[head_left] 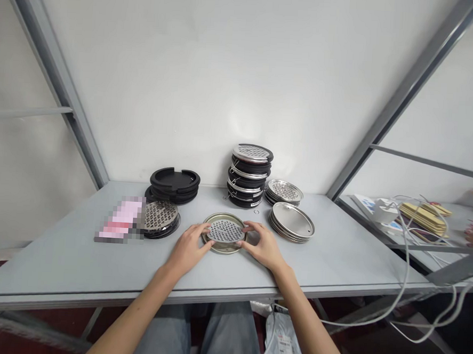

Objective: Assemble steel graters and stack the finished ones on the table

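Note:
A round grater disc [225, 232] with rows of raised holes is held flat over a shallow round metal lid [226, 249]. My left hand [188, 247] grips its left edge, thumb in front and fingers behind. On the opposite side my right hand [263, 245] pinches the right edge the same way. The lid lies on the table under the disc, its rim showing around it. Whether the disc touches the lid's bottom I cannot tell. Left of my hands is a pile of similar grater discs [160, 216]; to the right sits a stack of plain metal lids [293, 221].
Behind my hands rises a tall stack of black rings and metal graters [249, 175]. Black plastic rings [175, 179] are piled at the back left, more graters [285, 191] at the back right. A small wire ring [256, 212] lies near the stack. White cables [405, 262] hang at the right.

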`<state>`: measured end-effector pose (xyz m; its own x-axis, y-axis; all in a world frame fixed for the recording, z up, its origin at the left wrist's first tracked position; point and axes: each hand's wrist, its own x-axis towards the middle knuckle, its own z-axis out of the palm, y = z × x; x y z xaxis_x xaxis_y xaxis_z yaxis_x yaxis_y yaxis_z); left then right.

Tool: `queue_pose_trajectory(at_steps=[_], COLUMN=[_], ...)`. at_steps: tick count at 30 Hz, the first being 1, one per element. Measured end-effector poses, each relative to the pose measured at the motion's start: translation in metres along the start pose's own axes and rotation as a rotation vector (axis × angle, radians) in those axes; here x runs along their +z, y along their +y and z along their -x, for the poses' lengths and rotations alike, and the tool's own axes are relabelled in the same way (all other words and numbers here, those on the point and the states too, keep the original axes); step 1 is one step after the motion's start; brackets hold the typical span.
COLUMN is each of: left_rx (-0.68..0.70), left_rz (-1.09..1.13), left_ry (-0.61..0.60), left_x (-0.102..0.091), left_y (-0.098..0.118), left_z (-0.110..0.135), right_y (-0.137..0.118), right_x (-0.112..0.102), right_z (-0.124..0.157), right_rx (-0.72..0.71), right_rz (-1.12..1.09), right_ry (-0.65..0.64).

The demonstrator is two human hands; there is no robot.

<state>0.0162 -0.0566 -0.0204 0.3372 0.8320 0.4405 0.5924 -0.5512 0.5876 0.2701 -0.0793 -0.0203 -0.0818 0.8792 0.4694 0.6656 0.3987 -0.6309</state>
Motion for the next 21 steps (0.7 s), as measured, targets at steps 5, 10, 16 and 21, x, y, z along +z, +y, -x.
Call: queue_pose_trajectory(at_steps=[5, 10, 16, 21], left_rx=[0.029, 0.005, 0.009, 0.017], left_rz=[-0.056, -0.099, -0.125, -0.154], left_ry=[-0.011, -0.041, -0.07, -0.075], left_x=[0.0025, 0.0051, 0.0027, 0.0033], left_y=[0.0007, -0.0026, 0.0023, 0.0035], left_z=[-0.0002, 0.0012, 0.0027, 0.0028], right_y=[-0.0004, -0.0007, -0.0017, -0.0054], right_x=[0.0014, 0.0029, 0.0033, 0.0018], right_z=[-0.001, -0.0027, -0.0023, -0.0034], right_rx=[0.029, 0.011, 0.004, 0.034], right_rz=[0.035, 0.04, 0.033, 0.027], right_ry=[-0.018, -0.042, -0.029, -0.04])
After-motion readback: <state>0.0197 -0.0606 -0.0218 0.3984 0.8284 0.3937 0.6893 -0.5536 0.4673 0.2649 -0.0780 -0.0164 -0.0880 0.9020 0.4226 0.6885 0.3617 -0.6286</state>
